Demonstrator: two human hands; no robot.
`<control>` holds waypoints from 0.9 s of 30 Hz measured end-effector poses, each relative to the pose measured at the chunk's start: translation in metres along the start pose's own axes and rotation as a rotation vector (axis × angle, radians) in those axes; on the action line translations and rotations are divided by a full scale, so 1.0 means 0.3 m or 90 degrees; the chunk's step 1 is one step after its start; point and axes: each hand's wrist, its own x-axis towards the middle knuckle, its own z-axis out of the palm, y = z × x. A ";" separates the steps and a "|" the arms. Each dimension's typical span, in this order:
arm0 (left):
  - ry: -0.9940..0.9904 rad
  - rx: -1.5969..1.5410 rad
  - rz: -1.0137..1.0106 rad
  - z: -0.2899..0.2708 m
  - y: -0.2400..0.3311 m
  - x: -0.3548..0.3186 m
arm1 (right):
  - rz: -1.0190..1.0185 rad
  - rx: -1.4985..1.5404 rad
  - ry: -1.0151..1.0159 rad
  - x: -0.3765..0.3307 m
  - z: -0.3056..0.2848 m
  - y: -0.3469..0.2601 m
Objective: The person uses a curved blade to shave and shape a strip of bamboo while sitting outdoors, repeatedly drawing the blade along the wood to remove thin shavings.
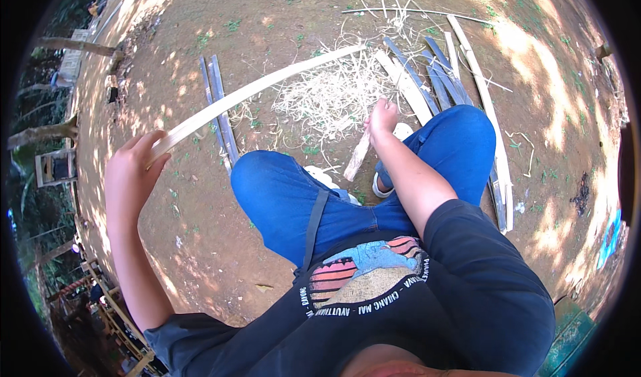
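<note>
My left hand (130, 170) grips the near end of a long pale bamboo strip (260, 86) that reaches up and right across the dirt. My right hand (382, 118) is closed around the top of a short wooden-handled tool (356, 156) that points down between my knees. I sit with both legs in blue jeans (300, 197) bent in front of me. A pile of thin pale shavings (334, 96) lies on the ground just beyond my right hand.
Several split bamboo strips (434, 76) lie on the dirt at the upper right, and a long one (497, 150) runs beside my right leg. Two grey-blue strips (220, 110) lie on the left. Wooden frames (57, 166) and poles stand at the far left edge.
</note>
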 end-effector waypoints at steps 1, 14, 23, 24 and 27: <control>0.027 -0.041 0.005 -0.012 -0.021 -0.031 | -0.043 0.035 -0.031 -0.026 0.006 -0.025; 0.782 -0.925 0.005 0.192 0.113 -0.024 | -0.170 -0.086 -0.769 -0.434 0.020 -0.351; 0.974 -0.601 0.059 0.090 0.163 0.103 | -0.356 -0.088 -0.930 -0.703 0.019 -0.473; 0.977 -0.549 0.063 0.093 0.138 0.112 | -0.395 -0.085 -0.927 -0.765 0.030 -0.508; 1.029 -0.407 0.022 0.088 0.134 0.159 | -0.515 -0.093 -0.950 -0.897 0.063 -0.604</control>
